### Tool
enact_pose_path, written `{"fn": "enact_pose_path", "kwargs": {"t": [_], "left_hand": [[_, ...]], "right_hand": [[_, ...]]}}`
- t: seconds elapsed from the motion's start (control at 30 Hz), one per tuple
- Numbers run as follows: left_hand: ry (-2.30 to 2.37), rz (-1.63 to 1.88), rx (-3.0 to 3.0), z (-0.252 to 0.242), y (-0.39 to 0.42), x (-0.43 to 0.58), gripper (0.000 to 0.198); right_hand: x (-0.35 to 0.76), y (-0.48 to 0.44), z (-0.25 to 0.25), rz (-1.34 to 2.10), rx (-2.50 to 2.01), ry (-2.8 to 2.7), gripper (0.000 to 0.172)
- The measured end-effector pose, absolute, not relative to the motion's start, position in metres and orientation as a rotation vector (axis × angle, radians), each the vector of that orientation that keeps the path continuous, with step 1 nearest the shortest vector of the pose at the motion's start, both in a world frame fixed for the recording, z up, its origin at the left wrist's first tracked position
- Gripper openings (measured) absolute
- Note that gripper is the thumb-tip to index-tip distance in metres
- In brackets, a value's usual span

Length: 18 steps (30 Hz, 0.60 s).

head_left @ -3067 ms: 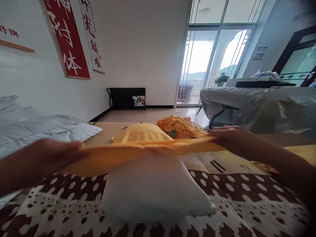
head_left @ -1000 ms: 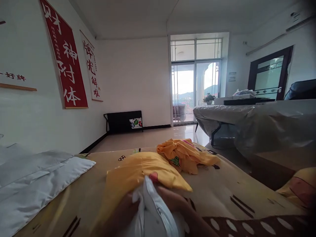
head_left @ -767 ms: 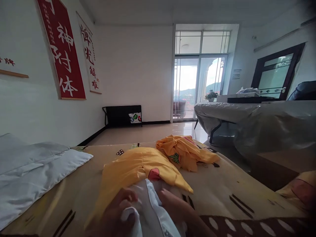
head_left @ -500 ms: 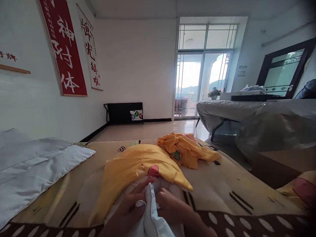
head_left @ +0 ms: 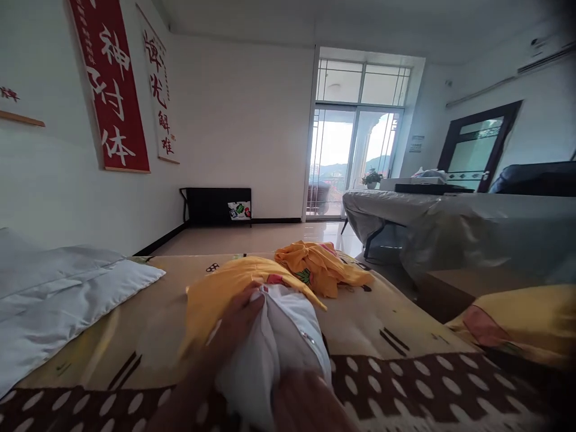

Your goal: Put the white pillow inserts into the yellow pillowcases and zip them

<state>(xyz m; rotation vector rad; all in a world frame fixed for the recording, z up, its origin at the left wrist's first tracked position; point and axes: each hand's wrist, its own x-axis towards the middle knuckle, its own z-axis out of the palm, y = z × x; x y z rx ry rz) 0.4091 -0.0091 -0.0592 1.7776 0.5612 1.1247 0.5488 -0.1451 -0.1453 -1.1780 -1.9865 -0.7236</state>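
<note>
A white pillow [head_left: 297,318] lies folded lengthwise in front of me, its far end inside the mouth of a yellow pillowcase [head_left: 225,279]. My left hand [head_left: 240,315] is closed on the pillow's left side, with the fingertips at the pillowcase's mouth. Lower down, my right hand [head_left: 306,396] presses against the near part of the pillow, beside the fold. Motion blurs this hand, and its fingers are mostly hidden. A crumpled orange-yellow cloth [head_left: 321,270] with a green leaf print lies just beyond the pillowcase.
Everything rests on a beige and brown patterned bedcover [head_left: 360,336]. Another white pillow [head_left: 85,294] lies at the left. At the right are a yellow pillow [head_left: 531,312], a cardboard box [head_left: 450,288] and a plastic-covered table [head_left: 396,207]. A black folded item [head_left: 207,204] leans on the far wall.
My left hand has moved up and forward toward the pillowcase mouth. My right hand has drawn back toward me. More of the white pillow shows between them, and the view has turned right.
</note>
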Motion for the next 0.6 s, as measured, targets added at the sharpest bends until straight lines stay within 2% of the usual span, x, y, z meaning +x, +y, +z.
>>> {"fn": "enact_pose_path", "kwargs": {"t": [0.1, 0.2, 0.3, 0.5, 0.6], "left_hand": [[0.559, 1.244, 1.817, -0.043, -0.015, 0.422, 0.025], [0.546, 1.274, 1.833, -0.041, -0.02, 0.431, 0.027], [0.587, 1.256, 1.774, -0.054, -0.016, 0.438, 0.028], [0.834, 1.277, 1.708, -0.1, 0.006, 0.449, 0.026], [0.894, 1.314, 1.708, -0.112, 0.004, 0.449, 0.026]], "right_hand": [[0.528, -0.142, -0.162, -0.882, -1.261, -1.897, 0.03], [0.527, -0.143, -0.162, -0.752, -1.294, -1.935, 0.02], [0.533, -0.155, -0.156, -0.682, -1.133, -1.966, 0.016], [0.538, -0.189, -0.134, -0.758, -1.028, -1.907, 0.019], [0.558, -0.183, -0.107, -0.605, -1.035, -1.926, 0.018]]}}
